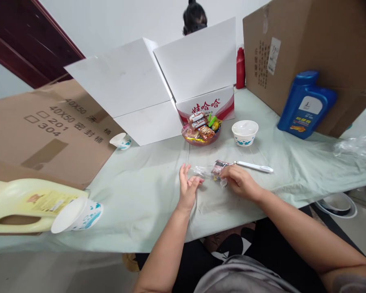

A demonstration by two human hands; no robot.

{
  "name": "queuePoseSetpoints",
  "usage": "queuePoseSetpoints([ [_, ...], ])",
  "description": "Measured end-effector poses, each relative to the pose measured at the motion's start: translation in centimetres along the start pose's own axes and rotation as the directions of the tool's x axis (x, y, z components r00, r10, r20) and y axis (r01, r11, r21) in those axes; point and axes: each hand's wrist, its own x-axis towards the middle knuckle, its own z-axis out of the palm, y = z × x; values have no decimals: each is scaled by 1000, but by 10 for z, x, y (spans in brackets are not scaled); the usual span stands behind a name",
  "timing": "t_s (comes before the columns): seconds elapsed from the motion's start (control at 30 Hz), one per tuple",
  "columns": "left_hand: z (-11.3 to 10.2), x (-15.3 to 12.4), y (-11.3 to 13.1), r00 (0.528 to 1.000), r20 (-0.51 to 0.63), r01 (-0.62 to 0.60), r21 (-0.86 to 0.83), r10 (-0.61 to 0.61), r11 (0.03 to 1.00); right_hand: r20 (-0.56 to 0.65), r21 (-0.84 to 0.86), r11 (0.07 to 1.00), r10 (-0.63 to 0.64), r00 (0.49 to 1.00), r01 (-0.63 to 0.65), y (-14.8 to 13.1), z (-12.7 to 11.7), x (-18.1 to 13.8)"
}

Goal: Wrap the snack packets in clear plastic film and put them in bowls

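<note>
Below right of frame ctr: wrapped packet (221,165), R hand (239,181) pinching its rt side, prob. to steady it; L hand (189,187) fingers wide by loose clear film (203,171), contact unclear.

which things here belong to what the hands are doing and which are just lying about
Likely in use: packet, in the right hand; clear wrap; perhaps the white tool.

Likely lying about: snack bowl; paper cups; blue bottle; red bottle; yellow jug; white box; brown boxes.
</note>
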Motion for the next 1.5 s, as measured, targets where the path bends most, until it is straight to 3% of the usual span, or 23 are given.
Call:
queuePoseSetpoints([
  [0.1, 0, 1, -6, 997, 55, 44, 172, -54, 984, 47, 139, 989, -48, 998, 41, -3, 3, 0],
  [0.2, -11, 8, -5, 1000, -24, 13, 315, -6, 949, -157, 178, 977, 147, 977, -118, 14, -8, -3],
  [0.23, -16, 10, -4, 998, -57, -3, 333, 23, 943, -269, 197, 962, 237, 934, -187, 22, -13, -4],
  [0.3, -21, 14, -1, 991, -110, -33, 354, 77, 935, -473, 253, 921, 386, 792, -298, 36, -23, -5],
  [0.37, -22, 14, 0, 985, -107, -86, 383, 137, 920, -619, 271, 895, 444, 648, -354, 44, -31, -6],
  [0.4, -21, 13, -1, 984, -64, -129, 401, 169, 907, -675, 248, 900, 426, 603, -358, 44, -34, -6],
  [0.47, -16, 9, -2, 971, 100, -238, 434, 217, 869, -749, 139, 939, 307, 587, -314, 38, -36, -6],
  [0.5, -13, 6, -2, 955, 198, -289, 443, 222, 848, -747, 65, 960, 228, 625, -273, 34, -36, -6],
  [0.57, -8, 1, -1, 917, 350, -344, 452, 190, 823, -617, -94, 977, 95, 781, -193, 24, -34, -5],
  [0.63, -4, -3, 1, 897, 419, -344, 458, 142, 820, -357, -261, 953, 53, 933, -154, 18, -31, -5],
  [0.67, -2, -4, 2, 896, 426, -331, 454, 125, 827, -222, -344, 928, 67, 973, -143, 16, -29, -6],
  [0.77, -4, -2, 3, 949, 289, -242, 414, 125, 877, 8, -497, 862, 121, 993, -101, 16, -23, -6],
  [0.83, -10, 4, 2, 981, 128, -183, 390, 143, 902, 53, -504, 862, 88, 995, -50, 15, -19, -6],
  [0.9, -19, 12, 0, 982, -34, -158, 398, 187, 904, 82, -482, 876, 13, 997, 28, 12, -15, -5],
  [0.97, -29, 17, 2, 947, -191, -158, 425, 259, 892, 129, -465, 878, -63, 990, 116, 6, -10, -4],
  [1.03, -34, 17, 8, 850, -285, -244, 532, 443, 811, 180, -446, 871, -136, 974, 204, -1, -5, -3],
  [1.07, -33, 14, 13, 790, -242, -330, 605, 563, 724, 201, -434, 868, -167, 965, 241, -5, -3, -3],
  [1.13, -25, 3, 22, 675, 44, -559, 683, 737, 471, 243, -402, 863, -221, 944, 306, -12, 0, -4],
  [1.2, -11, -10, 29, 576, 432, -768, 575, 694, 281, 304, -369, 861, -245, 920, 351, -18, 1, -5],
  [1.27, 4, -23, 31, 510, 666, -853, 471, 544, 225, 399, -334, 867, -225, 889, 370, -22, 1, -8],
  [1.3, 11, -28, 31, 509, 716, -858, 465, 478, 217, 447, -328, 875, -189, 874, 356, -23, 0, -10],
  [1.37, 17, -35, 28, 571, 730, -819, 536, 375, 204, 509, -362, 890, -61, 859, 278, -23, -3, -11],
  [1.5, 13, -37, 26, 821, 542, -567, 810, 181, 147, 430, -575, 818, 297, 852, 5, -21, -17, -8],
])
